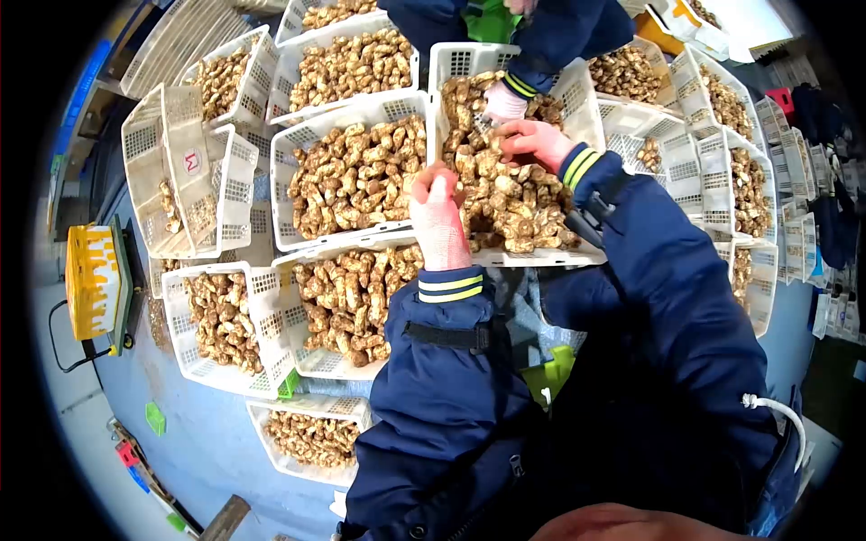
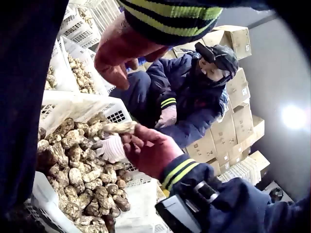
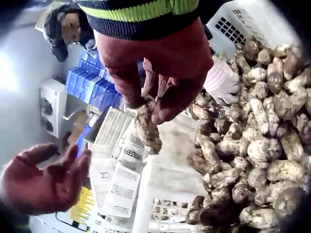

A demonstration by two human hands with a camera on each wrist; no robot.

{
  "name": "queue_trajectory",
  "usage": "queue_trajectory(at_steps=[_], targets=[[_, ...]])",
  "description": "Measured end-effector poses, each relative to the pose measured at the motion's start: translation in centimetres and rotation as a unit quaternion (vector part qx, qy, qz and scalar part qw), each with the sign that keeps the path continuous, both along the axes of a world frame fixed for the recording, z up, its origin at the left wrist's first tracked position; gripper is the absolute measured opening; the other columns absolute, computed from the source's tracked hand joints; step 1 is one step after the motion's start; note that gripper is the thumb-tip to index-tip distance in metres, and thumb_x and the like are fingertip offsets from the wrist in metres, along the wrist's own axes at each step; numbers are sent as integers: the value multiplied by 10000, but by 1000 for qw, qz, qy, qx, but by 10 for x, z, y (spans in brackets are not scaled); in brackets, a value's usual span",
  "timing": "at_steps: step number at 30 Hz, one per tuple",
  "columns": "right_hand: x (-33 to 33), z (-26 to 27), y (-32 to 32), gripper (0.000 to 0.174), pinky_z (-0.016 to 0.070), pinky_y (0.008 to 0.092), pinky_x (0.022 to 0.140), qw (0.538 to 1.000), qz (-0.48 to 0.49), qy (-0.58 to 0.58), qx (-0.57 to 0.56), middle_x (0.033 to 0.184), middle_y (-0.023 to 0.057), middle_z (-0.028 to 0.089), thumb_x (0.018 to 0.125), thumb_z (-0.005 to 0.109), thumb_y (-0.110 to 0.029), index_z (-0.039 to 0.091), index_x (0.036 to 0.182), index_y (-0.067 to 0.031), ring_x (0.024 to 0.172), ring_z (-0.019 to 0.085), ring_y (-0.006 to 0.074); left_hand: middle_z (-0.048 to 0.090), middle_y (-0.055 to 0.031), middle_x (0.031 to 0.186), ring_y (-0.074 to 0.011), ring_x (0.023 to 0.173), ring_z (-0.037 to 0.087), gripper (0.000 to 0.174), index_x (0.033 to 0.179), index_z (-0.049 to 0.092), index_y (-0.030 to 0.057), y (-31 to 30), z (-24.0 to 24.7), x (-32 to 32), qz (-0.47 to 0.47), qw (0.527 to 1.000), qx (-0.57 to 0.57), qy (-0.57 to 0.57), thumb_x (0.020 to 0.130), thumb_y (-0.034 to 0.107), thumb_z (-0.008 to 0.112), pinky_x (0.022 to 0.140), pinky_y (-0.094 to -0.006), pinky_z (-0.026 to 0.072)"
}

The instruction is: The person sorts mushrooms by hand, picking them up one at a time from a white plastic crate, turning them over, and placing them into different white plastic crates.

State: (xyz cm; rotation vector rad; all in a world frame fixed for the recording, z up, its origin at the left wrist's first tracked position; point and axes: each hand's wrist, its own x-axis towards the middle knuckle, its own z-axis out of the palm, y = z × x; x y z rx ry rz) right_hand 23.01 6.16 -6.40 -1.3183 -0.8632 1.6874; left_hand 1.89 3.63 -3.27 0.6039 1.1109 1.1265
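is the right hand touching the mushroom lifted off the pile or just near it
Touching: the right wrist view shows the mushroom pinched between thumb and fingers of the right hand.

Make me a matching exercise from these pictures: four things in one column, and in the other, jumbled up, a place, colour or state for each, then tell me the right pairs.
Column one
1. Wearer's right hand
2. Wearer's left hand
3. Cardboard boxes
4. Floor

Column two
A. Blue
B. Stacked behind the other person
C. Pinching a mushroom
D. Holding nothing

Right pairs: 1-C, 2-D, 3-B, 4-A
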Motion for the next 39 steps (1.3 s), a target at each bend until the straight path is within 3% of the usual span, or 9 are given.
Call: queue_trajectory(at_steps=[6, 14, 26, 31, 33, 34, 35, 36, 39], targets=[[-1, 72, -49, 495, 418, 291, 786, 981, 31, 174, 81, 830, -8, 498, 812, 544, -139, 350, 1246, 1, 790, 487, 115, 602, -96, 918, -176, 762, 591, 329, 1082, 493, 35, -18, 10, 13, -280, 947, -78, -133, 850, 268, 515, 644, -276, 488], [-41, 72, -70, 622, 418, 328, 871, 967, -25, 222, 123, 1185, 133, 456, 849, 506, -90, 148, 1358, -83, 1049, 491, 219, 611, -94, 912, -153, 758, 594, 247, 1039, 527, 39, -19, 1, 19, -305, 939, -60, -145, 854, 202, 526, 634, -257, 493], [-23, 68, -67, 475, 438, 233, 729, 978, -13, 203, 43, 1001, 101, 577, 772, 464, -9, 410, 1243, -45, 817, 549, 115, 602, -146, 961, -197, 795, 598, 441, 1077, 499, 9, -19, 6, 17, -359, 921, -120, -88, 835, 376, 530, 687, -291, 484], [56, 45, -75, 358, 410, 354, 872, 981, 91, -74, 156, 1031, 146, 552, 789, 504, -41, 476, 1146, -47, 1020, 510, 291, 612, -100, 899, -161, 738, 593, 318, 1033, 535, -1, -14, 3, 23, -290, 953, -74, -41, 876, 263, 455, 636, -263, 486], [108, 41, -53, 308, 387, 435, 917, 940, -192, 275, -65, 1046, 227, 479, 848, 465, -82, 380, 1131, 6, 1108, 425, 339, 607, -94, 899, -158, 748, 592, 318, 1029, 542, -12, -9, 3, 21, -238, 969, -36, -52, 874, 253, 458, 631, -260, 486], [137, 40, -43, 363, 371, 436, 932, 910, -339, 238, 27, 1076, 214, 444, 845, 483, -125, 357, 1123, 70, 1120, 400, 356, 606, -95, 904, -157, 751, 592, 319, 1023, 545, -14, -10, 5, 20, -222, 973, -37, -54, 873, 254, 459, 630, -258, 486], [185, 31, -42, 455, 349, 437, 953, 788, -374, 488, -23, 1177, 226, 383, 838, 514, -178, 324, 1196, 29, 1144, 377, 359, 604, -97, 903, -157, 748, 589, 328, 1037, 533, -19, -12, 7, 20, -220, 971, -40, -77, 871, 255, 460, 629, -252, 484], [182, 46, -48, 532, 331, 430, 970, 835, -509, 209, 10, 1253, 238, 338, 856, 491, -272, 280, 1255, 9, 1159, 366, 358, 604, -97, 903, -157, 748, 589, 328, 1037, 533, -19, -11, 11, 20, -221, 972, -42, -74, 871, 255, 460, 629, -252, 484], [172, 30, -41, 466, 390, 383, 918, 895, -436, 26, -87, 1225, 244, 392, 884, 424, -320, 347, 1249, -40, 1090, 457, 298, 587, -133, 953, -198, 785, 579, 386, 1094, 478, -30, -8, 6, 17, -194, 977, -25, -83, 869, 284, 475, 678, -305, 482]])
